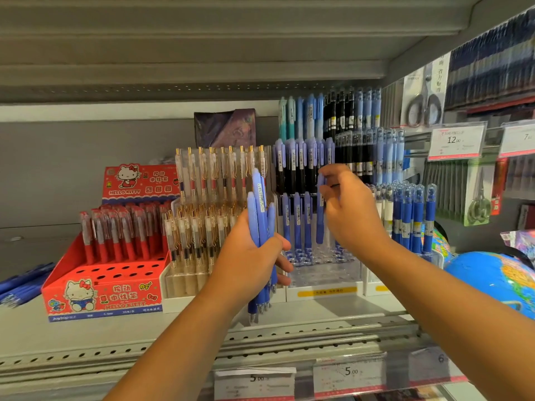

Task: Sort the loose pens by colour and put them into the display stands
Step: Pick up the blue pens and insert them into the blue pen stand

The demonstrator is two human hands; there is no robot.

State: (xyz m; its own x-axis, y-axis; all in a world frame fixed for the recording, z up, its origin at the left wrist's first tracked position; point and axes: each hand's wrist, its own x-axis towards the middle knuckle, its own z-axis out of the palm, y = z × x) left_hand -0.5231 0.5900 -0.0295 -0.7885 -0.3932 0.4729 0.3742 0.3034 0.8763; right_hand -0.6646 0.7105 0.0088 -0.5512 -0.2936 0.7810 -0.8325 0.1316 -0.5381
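The right hand (350,209) pinched 1 periwinkle pen (320,224) near its top between thumb and fingertips, the other fingers loosely curled. The pen hung upright, tip down, its long axis nearly vertical. Its tip appeared to hover just above the open holes of the clear stand (324,274), not yet in any of them. Directly left of it, at least 3 pens of the same shade stood in a row (296,218), so the empty hole next along looked the likely target. A short, straight drop would probably seat the pen. The left hand (249,256) gripped a bundle (259,204) of matching pens, fingers wrapped round the barrels and tips pointing down, just left of the stand and in front of it. The right hand was plainly the nearer to the holes; the left seemed to serve as the supply.
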